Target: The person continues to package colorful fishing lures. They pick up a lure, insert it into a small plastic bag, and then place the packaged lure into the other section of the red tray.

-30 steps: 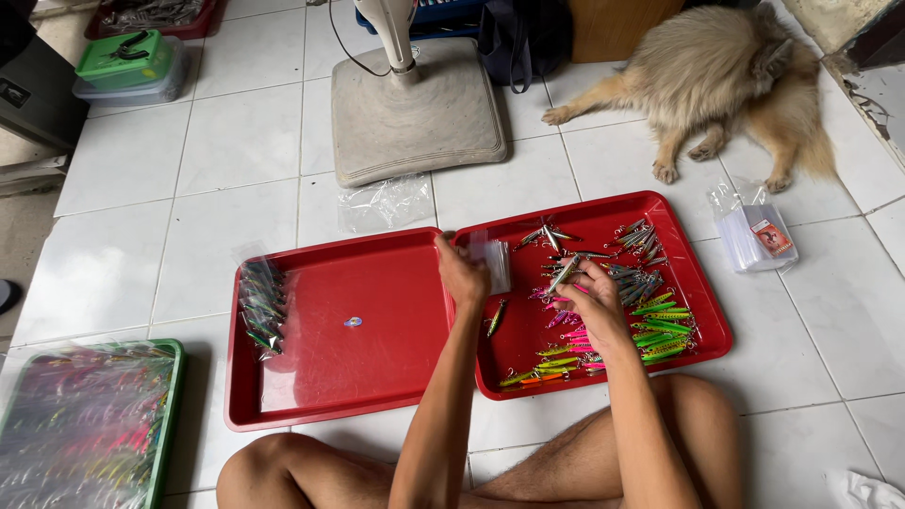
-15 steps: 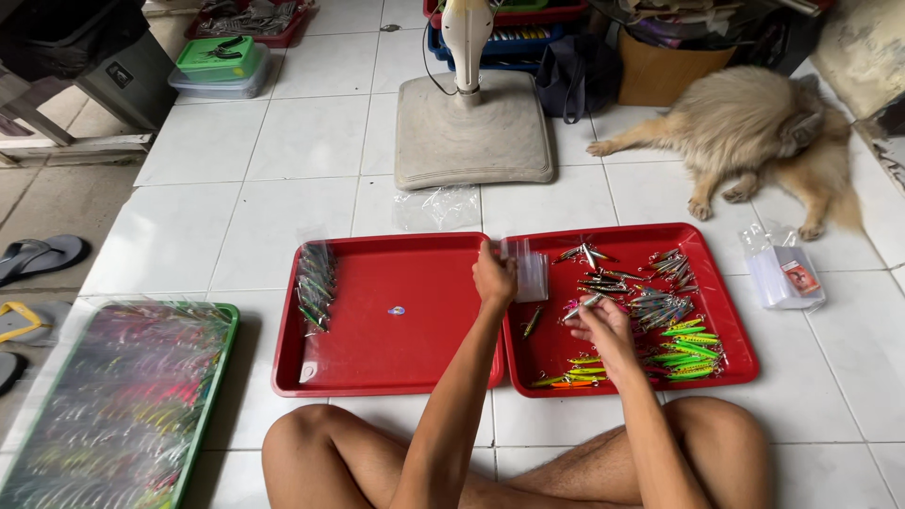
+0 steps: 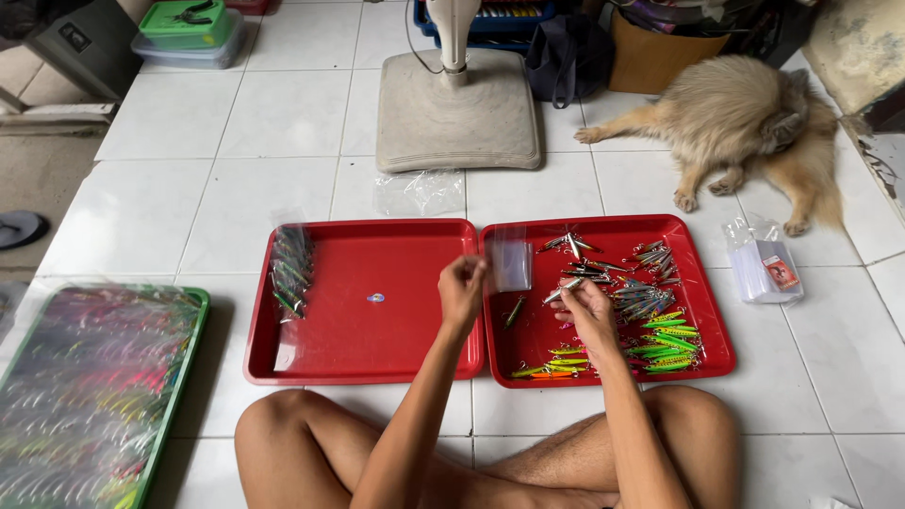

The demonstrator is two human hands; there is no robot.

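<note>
Two red trays lie side by side on the white tiled floor. My left hand [image 3: 463, 288] pinches a small clear plastic bag [image 3: 512, 263] over the seam between them. My right hand [image 3: 582, 311] is over the right tray [image 3: 613, 226] and holds a slim silver fishing lure [image 3: 564, 289], its tip close to the bag. Several loose lures [image 3: 650, 311], silver, green and yellow, are scattered in that tray. In the left tray [image 3: 396, 236], a row of bagged lures [image 3: 289, 271] lies along its left side, and one small piece [image 3: 375, 298] sits near the middle.
A green tray [image 3: 179, 377] full of bagged lures sits at the left. A pile of clear bags [image 3: 762, 269] lies right of the trays, a furry dog [image 3: 745, 118] beyond it. A fan base [image 3: 457, 108], a loose plastic sheet [image 3: 418, 191] and a green-lidded box [image 3: 189, 28] stand farther back.
The head camera has shifted, so the trays sit lower in view. My left hand has stayed at the seam with the clear bag; my right hand has lifted a silver lure toward it.
</note>
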